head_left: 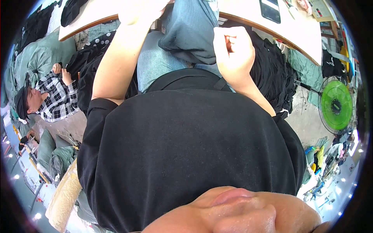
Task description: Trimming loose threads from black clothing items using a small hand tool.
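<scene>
A blue denim garment (190,31) hangs down from the table's front edge over my lap, its dark lower hem above my light jeans (157,62). My right hand (236,52) is closed, fingers curled into the palm, right beside the garment's right edge. Whether a bit of cloth or something small is in that hand is hidden. At the top edge of the view my left hand (143,11) lies by the garment's left side. Its fingers are mostly cut off by the picture's edge, so their grip does not show.
The white table (299,37) has a brown edge and bears a dark smartphone (270,10). Black cloth (272,72) is heaped under its right side. A green fan (336,105) stands at the right. At the left are a person in a checked shirt (58,99) and green sacks (48,50).
</scene>
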`<action>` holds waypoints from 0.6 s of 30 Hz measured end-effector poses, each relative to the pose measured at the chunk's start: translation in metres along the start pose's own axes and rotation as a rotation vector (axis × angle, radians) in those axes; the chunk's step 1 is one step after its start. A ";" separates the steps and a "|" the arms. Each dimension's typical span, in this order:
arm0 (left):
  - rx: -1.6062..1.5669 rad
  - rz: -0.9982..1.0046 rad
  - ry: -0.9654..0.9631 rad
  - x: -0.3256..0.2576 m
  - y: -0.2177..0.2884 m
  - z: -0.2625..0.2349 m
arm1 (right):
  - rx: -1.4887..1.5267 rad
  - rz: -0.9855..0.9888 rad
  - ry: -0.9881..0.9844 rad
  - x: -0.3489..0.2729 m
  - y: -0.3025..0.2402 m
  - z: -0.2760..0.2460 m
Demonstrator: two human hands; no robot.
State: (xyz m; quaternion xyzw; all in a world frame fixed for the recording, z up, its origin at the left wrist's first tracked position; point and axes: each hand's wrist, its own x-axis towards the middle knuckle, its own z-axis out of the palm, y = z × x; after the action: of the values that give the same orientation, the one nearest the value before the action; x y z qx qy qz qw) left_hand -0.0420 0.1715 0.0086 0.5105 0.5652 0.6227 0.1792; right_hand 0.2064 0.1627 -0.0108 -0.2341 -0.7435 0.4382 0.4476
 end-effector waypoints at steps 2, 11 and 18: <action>0.029 0.049 0.008 0.002 -0.002 -0.003 | 0.012 0.015 0.006 0.000 0.001 0.001; 0.153 0.265 0.053 0.004 -0.013 -0.002 | -0.010 -0.003 0.025 0.003 0.002 0.004; 0.218 0.452 0.096 0.008 -0.016 0.009 | 0.127 0.128 0.084 -0.001 -0.003 0.012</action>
State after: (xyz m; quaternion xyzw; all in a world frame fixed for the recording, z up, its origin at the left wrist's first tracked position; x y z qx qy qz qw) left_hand -0.0429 0.1874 -0.0035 0.6102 0.5082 0.6059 -0.0475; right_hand 0.1965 0.1547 -0.0115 -0.2706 -0.6782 0.5021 0.4634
